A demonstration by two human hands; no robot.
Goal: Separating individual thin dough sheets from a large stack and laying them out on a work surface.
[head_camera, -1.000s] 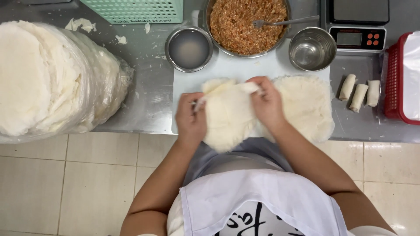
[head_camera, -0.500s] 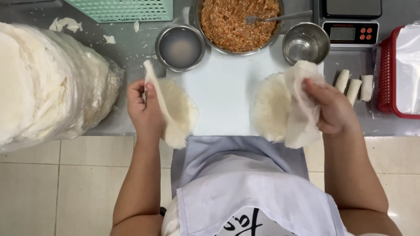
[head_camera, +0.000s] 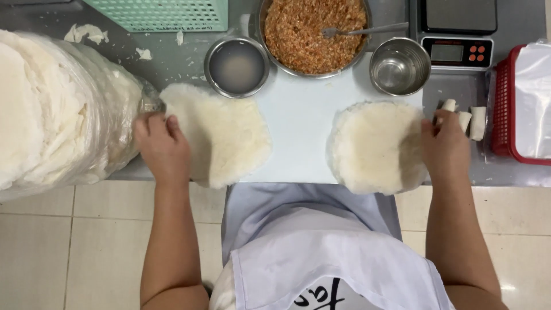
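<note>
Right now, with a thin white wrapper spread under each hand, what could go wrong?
1. The left wrapper and the right wrapper both hang over the board's front edge, so either might sag or tear.
2. The left wrapper touches the bowl of cloudy liquid; a nudge might spill it.
3. The right hand is close to the finished rolls and could knock them.

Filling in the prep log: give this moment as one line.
left hand: flat on left wrapper | right hand: on right wrapper | filling bowl: untouched
</note>
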